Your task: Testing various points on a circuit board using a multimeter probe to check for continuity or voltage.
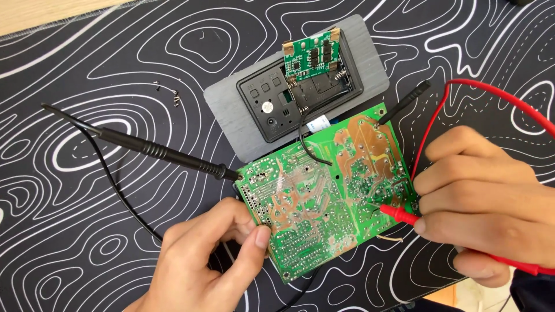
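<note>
Board: a green circuit board lies solder side up at lower centre of the frame, tilted, on the black mat with white contour lines that covers the table.
Left grip: the left hand at bottom centre has thumb and forefinger closed on the board's lower left edge, pinning it; the other fingers curl under, out of view.
Right grip: the right hand at right is closed round the red probe, fingertips near its front end, the tip resting on the solder joints at the board's right side.
Red lead: the red wire loops up from the hand toward the upper right corner.
Black probe: a long black probe lies loose from upper left, its tip just at the board's upper left corner; neither hand is on it.
Second black tip: a short black probe rests with its point on the board's upper right corner.
Case: a grey case at upper centre lies open, with a small green board standing at its battery bay; a black wire runs from it down to the big board.
Screws: small screws lie well apart, upper left.
Doing it well: I'd judge that the pinch wants to stay firm so the board doesn't rock, and the red tip should sit on one joint only, not bridging neighbours.
Board versus grips: it lies between the two hands, the left touching its edge, the right reaching it only through the probe.
</note>
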